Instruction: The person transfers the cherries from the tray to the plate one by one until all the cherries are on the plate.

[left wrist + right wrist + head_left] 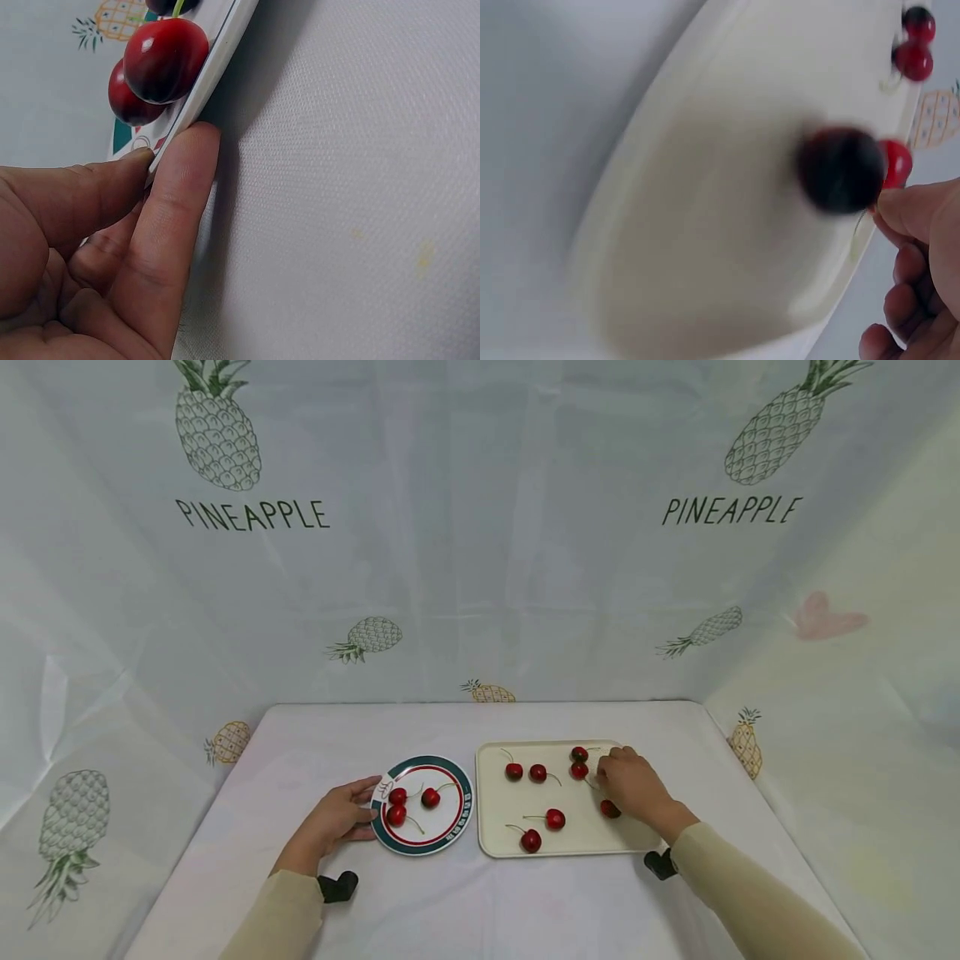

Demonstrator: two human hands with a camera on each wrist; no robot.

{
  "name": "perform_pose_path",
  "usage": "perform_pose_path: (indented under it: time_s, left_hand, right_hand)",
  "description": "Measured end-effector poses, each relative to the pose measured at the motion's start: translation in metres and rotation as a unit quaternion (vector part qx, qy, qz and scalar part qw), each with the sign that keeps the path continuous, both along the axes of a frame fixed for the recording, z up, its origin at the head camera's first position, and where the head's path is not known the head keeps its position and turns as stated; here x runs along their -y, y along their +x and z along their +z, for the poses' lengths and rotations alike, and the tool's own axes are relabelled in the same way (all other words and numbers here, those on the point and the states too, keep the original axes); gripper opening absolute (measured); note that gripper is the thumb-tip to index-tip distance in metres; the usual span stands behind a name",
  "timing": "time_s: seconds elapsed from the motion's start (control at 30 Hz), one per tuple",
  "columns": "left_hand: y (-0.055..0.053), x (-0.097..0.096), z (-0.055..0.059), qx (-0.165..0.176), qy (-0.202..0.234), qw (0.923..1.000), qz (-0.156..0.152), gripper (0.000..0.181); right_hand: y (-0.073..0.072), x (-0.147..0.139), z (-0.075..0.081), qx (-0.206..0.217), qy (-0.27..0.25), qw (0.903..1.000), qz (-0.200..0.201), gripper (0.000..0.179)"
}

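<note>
My left hand (337,817) pinches the left rim of a round white plate (422,849) with a green border; in the left wrist view the thumb lies over the rim and a finger (176,195) under it. Three red cherries (431,797) with stems lie on the plate. Over the right part of a cream tray (495,802), my right hand (633,781) pinches a dark red cherry (841,169) at its stem end, between thumb and finger. That cherry looks blurred in the right wrist view. Another cherry (896,161) shows just behind it.
Several more cherries (537,772) lie spread over the tray, two of them near the front edge. The tray stands close to the plate's right side on a white-covered table (420,910). A curtain (480,543) printed with pineapples hangs behind the table.
</note>
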State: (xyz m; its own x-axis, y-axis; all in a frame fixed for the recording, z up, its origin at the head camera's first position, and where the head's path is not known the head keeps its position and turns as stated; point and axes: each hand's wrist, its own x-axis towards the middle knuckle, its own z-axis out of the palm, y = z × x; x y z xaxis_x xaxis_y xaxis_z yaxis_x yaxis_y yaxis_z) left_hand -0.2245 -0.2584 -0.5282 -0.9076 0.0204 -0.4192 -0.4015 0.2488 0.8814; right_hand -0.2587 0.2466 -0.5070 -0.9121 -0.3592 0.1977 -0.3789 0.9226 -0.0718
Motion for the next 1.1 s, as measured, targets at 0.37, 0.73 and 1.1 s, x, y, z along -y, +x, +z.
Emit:
perform_pose_path:
  time_s: [0.37,0.73,1.1]
  left_hand:
    - [0.000,-0.001,0.001,0.008,-0.022,0.9997,-0.001,0.071]
    - [0.002,-0.002,0.002,0.002,-0.030,0.9996,0.000,0.070]
    - [0.003,-0.003,0.003,0.005,-0.022,0.9998,0.002,0.070]
  right_hand:
    - [0.028,-0.050,-0.011,-0.055,-0.007,0.9982,0.023,0.010]
    - [0.050,-0.059,-0.020,-0.118,0.069,0.9824,0.128,0.019]
    - [0.048,-0.045,-0.022,-0.121,0.076,0.9829,0.116,0.018]
